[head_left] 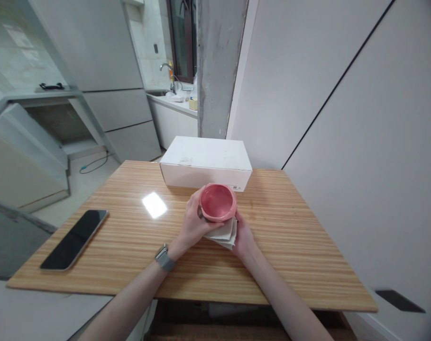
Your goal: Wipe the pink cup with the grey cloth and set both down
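A small pink bowl with a glossy inside is held up over the middle of the table, its opening tilted toward me. My left hand is closed round the bowl's left side, thumb along the lower rim. Under the bowl, a folded off-white cloth or paper wipe is pressed against its outside by my right hand. The right fingers are mostly hidden behind the wipe and bowl. On my left wrist is a watch with a grey band.
A white box lies just behind my hands on the wood-grain table. Toward the table's left edge rests a dark-screened phone. A white wall stands on the right. Farther back are a sink tap and grey cabinets.
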Tool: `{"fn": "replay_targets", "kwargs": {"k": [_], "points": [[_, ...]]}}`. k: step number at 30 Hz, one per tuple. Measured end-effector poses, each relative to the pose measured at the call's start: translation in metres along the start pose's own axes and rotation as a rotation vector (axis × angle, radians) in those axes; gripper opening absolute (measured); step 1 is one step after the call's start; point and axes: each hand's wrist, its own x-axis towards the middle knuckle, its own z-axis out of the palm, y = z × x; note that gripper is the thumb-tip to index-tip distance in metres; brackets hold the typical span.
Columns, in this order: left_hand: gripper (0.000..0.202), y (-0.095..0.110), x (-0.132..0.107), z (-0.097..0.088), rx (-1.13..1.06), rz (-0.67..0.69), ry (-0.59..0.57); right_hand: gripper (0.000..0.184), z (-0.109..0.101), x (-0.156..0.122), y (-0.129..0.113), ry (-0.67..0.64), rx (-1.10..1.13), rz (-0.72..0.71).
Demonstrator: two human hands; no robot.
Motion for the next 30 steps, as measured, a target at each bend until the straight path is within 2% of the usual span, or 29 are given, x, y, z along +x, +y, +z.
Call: {"fn": "replay_targets", "kwargs": {"k": [4,9,12,14,17,20,23,25,27,29,30], "points": [[0.100,-0.006,0.002,-0.003,0.134,0.051,0.060,0.046,-0.002,-0.001,-0.005,0.072,-0.057,-0.054],[0.098,-0.011,0.000,-0.003,0.181,0.109,0.033,0.046,-0.006,-0.004,-0.023,0.133,-0.128,-0.227],[0.098,-0.011,-0.001,-0.006,0.172,0.084,0.002,0.043,-0.019,-0.021,-0.043,0.246,-0.147,-0.351],[0.101,-0.011,-0.001,-0.007,0.156,0.035,-0.002,0.043,-0.034,-0.040,-0.058,0.330,-0.197,-0.356],[0.103,-0.011,-0.001,-0.006,0.113,-0.059,0.018,0.044,-0.062,-0.075,-0.075,0.351,-0.247,-0.220],[0.098,-0.010,-0.001,-0.002,0.060,-0.105,0.021,0.047,-0.086,-0.107,-0.086,0.315,-0.360,0.017],[0.096,-0.009,-0.002,0.003,0.027,-0.107,0.005,0.049,-0.101,-0.125,-0.094,0.396,-0.544,0.129],[0.095,-0.009,-0.003,0.007,0.005,-0.115,-0.017,0.047,-0.109,-0.129,-0.103,0.526,-0.754,0.021],[0.095,-0.010,-0.005,0.011,-0.017,-0.125,-0.036,0.043,-0.117,-0.128,-0.112,0.651,-1.035,-0.235],[0.095,-0.010,-0.006,0.014,-0.025,-0.126,-0.051,0.042,-0.126,-0.124,-0.120,0.708,-1.311,-0.466],[0.096,-0.009,-0.006,0.016,-0.021,-0.124,-0.060,0.044,-0.130,-0.122,-0.123,0.718,-1.418,-0.516]]}}
